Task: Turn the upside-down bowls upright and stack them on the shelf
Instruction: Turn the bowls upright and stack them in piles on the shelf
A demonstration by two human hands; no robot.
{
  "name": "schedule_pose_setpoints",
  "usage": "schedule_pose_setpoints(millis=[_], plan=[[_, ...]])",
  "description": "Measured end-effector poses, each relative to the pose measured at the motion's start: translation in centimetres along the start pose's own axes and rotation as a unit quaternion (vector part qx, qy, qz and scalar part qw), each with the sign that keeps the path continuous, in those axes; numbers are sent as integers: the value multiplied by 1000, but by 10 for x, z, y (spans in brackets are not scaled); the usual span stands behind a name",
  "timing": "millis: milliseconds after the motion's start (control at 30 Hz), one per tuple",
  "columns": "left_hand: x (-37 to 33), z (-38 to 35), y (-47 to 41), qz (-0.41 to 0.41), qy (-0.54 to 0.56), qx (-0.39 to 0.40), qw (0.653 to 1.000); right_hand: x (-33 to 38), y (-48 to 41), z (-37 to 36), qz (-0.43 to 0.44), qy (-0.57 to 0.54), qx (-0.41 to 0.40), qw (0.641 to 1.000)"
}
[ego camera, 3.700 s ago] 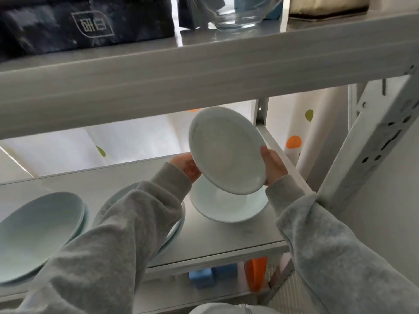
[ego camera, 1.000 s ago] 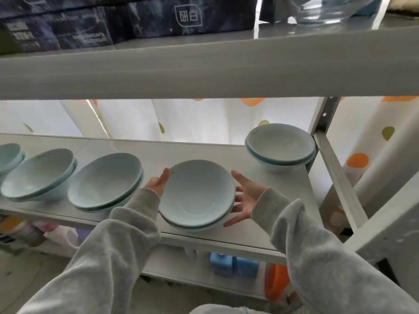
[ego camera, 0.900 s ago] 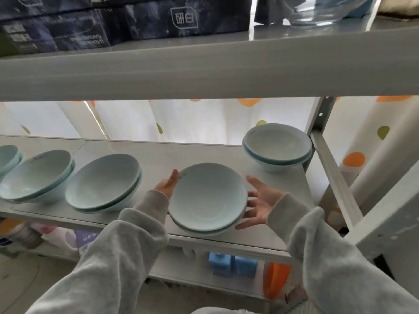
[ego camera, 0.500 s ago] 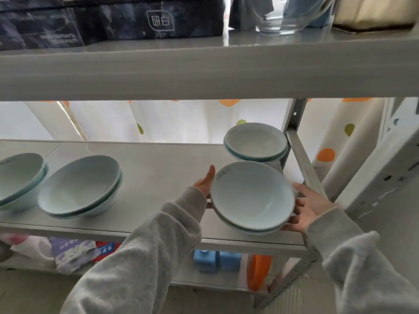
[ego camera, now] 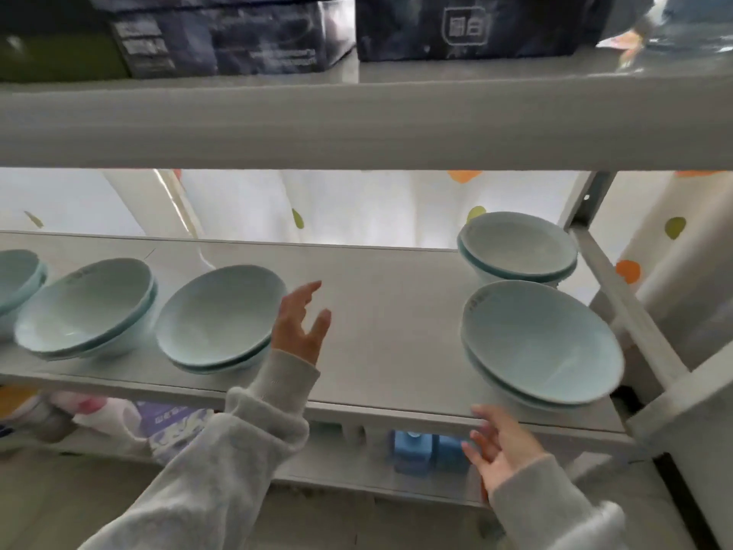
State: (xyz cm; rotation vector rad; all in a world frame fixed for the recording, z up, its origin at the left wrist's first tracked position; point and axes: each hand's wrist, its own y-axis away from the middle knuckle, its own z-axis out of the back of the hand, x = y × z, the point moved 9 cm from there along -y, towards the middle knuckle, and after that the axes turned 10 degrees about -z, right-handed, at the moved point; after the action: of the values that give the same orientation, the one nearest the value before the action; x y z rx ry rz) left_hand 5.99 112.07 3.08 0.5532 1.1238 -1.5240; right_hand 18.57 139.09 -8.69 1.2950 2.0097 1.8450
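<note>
Pale blue bowls stand upright in stacks of two on the white shelf. One stack sits at the front right, another behind it at the back right. A third stack is left of centre, a fourth further left, and a fifth is cut off by the left edge. My left hand hovers open just right of the third stack, not touching it. My right hand is open below the shelf's front edge, under the front right stack, holding nothing.
The upper shelf overhangs closely and carries dark boxes. A metal upright bounds the shelf on the right. Blue blocks and packaged goods sit on the lower shelf. A dotted curtain hangs behind.
Both hands have let go of the front right stack, now resting on the shelf. My left hand moved left toward the third stack; my right hand dropped below the shelf edge.
</note>
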Motion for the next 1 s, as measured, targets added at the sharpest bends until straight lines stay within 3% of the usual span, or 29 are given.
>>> schedule_pose_setpoints(millis=[100,200,300,467,567,700,1000], plan=[[31,97,11,10,-55,-131,990,-29,2,-83,13,43,76,996],[73,165,24,91,-110,-207,968,-53,7,-171,19,83,136,987],[131,183,28,228,-34,-179,956,-74,9,-241,5,118,178,977],[179,175,26,336,208,-175,902,-97,5,-303,-43,130,205,969],[178,177,26,353,256,-185,881,-102,3,-312,-51,128,198,970],[173,167,11,346,263,-137,890,-90,-4,-314,-30,116,182,976],[131,51,-53,340,341,-3,877,0,-31,-261,26,37,122,992]])
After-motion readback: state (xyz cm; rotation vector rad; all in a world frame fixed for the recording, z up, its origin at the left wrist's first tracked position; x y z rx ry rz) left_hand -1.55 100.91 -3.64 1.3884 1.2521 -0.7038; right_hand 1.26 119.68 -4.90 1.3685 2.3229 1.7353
